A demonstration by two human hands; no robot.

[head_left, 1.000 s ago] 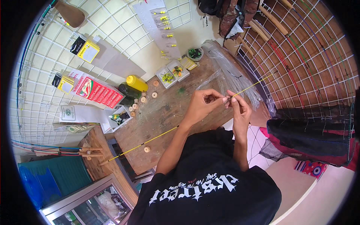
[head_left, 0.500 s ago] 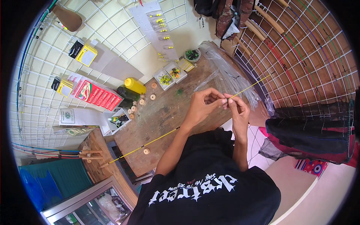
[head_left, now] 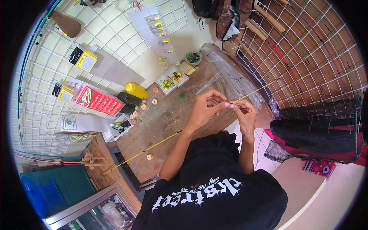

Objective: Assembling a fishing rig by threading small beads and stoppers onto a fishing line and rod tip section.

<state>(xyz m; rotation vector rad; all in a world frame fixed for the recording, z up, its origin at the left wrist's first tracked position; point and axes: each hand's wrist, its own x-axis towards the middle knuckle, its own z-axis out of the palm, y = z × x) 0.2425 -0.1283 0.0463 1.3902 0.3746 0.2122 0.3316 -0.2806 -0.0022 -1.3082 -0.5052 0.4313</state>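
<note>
A thin yellow fishing rod [head_left: 153, 147] with dark bands slants across the workbench, from the lower left up to the right. My left hand [head_left: 203, 113] is closed in a pinch on it, thumb and forefinger together and the other fingers curled. Right beside it, my right hand [head_left: 246, 117] pinches the same rod, its fingertips almost touching the left ones. A dark spot on the rod lies between the fingertips; any thread or small part there is too fine to make out. The rod's thin end points toward the wire grid on the right.
The wooden workbench [head_left: 165, 115] bears wooden rings [head_left: 149, 156], a yellow bottle [head_left: 137, 91], a dark bottle [head_left: 129, 99], white trays of small beads [head_left: 166, 84] and clear plastic sleeves [head_left: 234, 80]. Rods with wooden handles hang on the right-hand wire grid [head_left: 326, 46]. Dark netting [head_left: 314, 134] hangs below.
My fingertips have shifted slightly on the rod, and the right hand has turned a little with its fingers more bent. The whole view has moved slightly.
</note>
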